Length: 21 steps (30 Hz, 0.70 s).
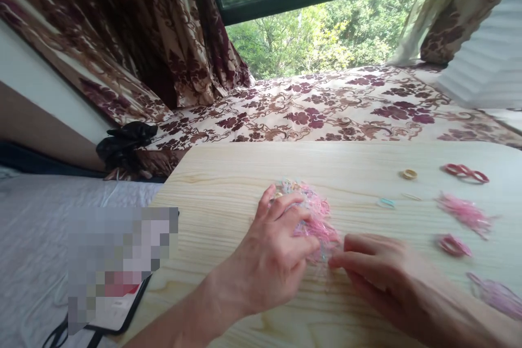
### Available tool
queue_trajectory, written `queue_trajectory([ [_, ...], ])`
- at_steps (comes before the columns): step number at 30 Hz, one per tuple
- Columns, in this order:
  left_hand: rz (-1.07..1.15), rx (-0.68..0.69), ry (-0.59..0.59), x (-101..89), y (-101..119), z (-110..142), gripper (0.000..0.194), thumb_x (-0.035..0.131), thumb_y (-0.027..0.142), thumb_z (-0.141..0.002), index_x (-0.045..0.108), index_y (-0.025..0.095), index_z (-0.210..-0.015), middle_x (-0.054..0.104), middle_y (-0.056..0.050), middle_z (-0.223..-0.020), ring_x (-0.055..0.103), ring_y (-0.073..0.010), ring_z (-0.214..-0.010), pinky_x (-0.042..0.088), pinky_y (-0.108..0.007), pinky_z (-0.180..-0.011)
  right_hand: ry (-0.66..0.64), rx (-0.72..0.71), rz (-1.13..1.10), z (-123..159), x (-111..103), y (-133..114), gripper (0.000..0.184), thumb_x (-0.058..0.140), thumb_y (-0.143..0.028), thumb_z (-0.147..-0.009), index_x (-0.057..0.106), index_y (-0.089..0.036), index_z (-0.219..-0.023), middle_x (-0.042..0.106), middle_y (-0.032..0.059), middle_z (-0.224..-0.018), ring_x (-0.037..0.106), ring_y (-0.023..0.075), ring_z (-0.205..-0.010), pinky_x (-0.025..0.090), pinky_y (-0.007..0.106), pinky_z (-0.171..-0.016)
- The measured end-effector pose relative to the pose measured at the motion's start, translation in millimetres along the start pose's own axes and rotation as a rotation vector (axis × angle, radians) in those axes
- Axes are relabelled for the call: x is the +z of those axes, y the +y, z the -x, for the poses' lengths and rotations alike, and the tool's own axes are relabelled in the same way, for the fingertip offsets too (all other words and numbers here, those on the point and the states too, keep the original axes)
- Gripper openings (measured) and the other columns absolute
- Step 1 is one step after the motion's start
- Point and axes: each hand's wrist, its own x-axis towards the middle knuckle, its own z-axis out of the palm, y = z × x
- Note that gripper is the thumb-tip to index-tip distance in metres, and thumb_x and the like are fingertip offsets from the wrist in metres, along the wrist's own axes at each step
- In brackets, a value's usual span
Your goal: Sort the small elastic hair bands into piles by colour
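A tangled pile of thin, mostly pink elastic bands [318, 220] lies on the wooden table, with pale blue and yellow ones mixed in. My left hand [273, 244] rests over its left side, fingers spread and bent, fingertips among the bands. At the near right edge of the pile is my right hand [379, 272], its fingers drawn together and the fingertips touching loose strands; whether it pinches one is hidden. Sorted to the right lie a yellow band [409, 174], red bands [465, 172], a pink bunch [467, 213], a darker pink bundle [454, 246] and a lilac bunch [497, 296].
A blue band [386, 203] sits between the pile and the sorted groups. Left of the wooden table [212, 174], a phone [122, 304] lies partly blurred out. Behind are a black bag [126, 144], a flower-patterned cloth [305, 109] and a window.
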Motion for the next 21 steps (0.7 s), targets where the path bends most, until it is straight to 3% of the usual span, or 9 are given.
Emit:
queue_trajectory([
  [9,-0.079,0.020,-0.145,3.0,1,0,0.023,0.053,0.011,-0.084,0.071,0.023,-0.091,0.061,-0.008,-0.126,0.040,-0.0281,-0.137,0.025,-0.062,-0.117,0.092,-0.002,0.038,0,2,4,0.034,0.039,-0.010,-0.091,0.071,-0.022,-0.095,0.065,0.0054,-0.075,0.062,0.0126,-0.063,0.046,0.021,-0.056],
  [14,-0.075,0.004,-0.120,1.9,0,1,0.020,0.054,0.011,-0.083,0.071,0.022,-0.086,0.064,-0.008,-0.121,0.041,-0.0276,-0.136,0.024,-0.061,-0.119,0.057,-0.016,0.023,-2,3,-4,0.032,0.041,-0.013,-0.091,0.071,-0.023,-0.087,0.063,0.0045,-0.070,0.060,0.0131,-0.061,0.046,0.022,-0.056],
  [21,-0.056,-0.019,-0.048,-0.3,0,0,0.025,0.051,0.009,-0.085,0.070,0.022,-0.093,0.064,-0.007,-0.120,0.042,-0.0251,-0.136,0.023,-0.057,-0.120,0.145,-0.004,0.072,-1,5,6,0.031,0.039,-0.015,-0.094,0.068,-0.022,-0.086,0.066,0.0058,-0.073,0.063,0.0138,-0.063,0.048,0.022,-0.056],
])
